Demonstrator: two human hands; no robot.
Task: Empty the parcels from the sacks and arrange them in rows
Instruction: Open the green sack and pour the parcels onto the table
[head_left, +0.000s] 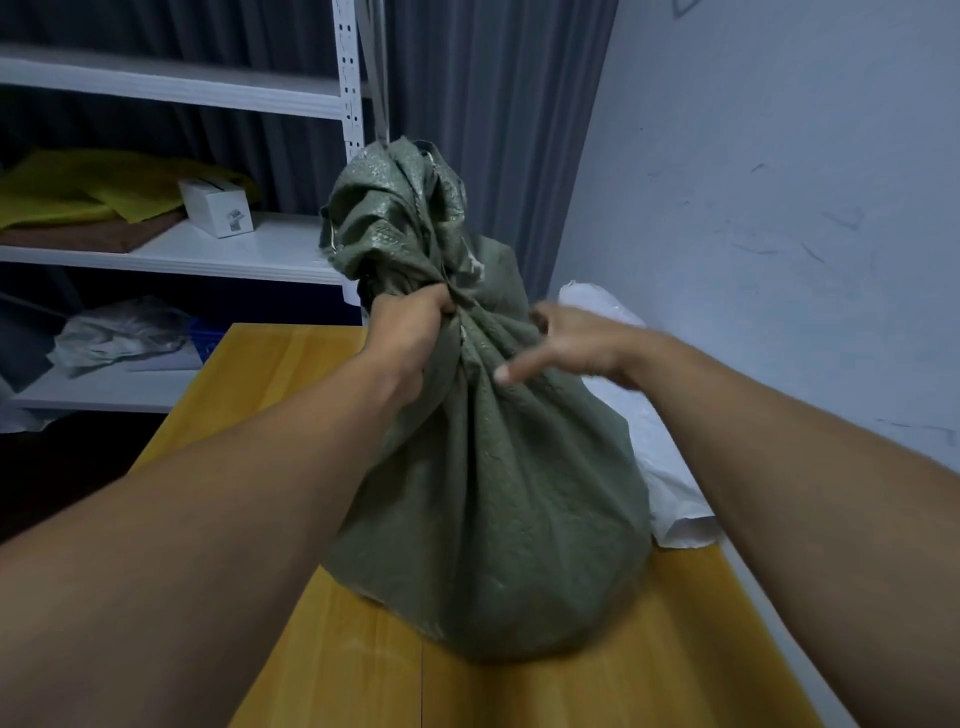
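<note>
Green woven sack (488, 493) stands upright on the yellow desk (291, 374), its long axis vertical, its bulging bottom down and its crumpled mouth pointing up. The left hand (410, 327) grips its bunched neck in a fist. The right hand (566, 343), blurred, is beside the neck, fingers loosely spread, holding nothing.

Dim, wide-angle warp, right hand (576, 340) blurred
</note>
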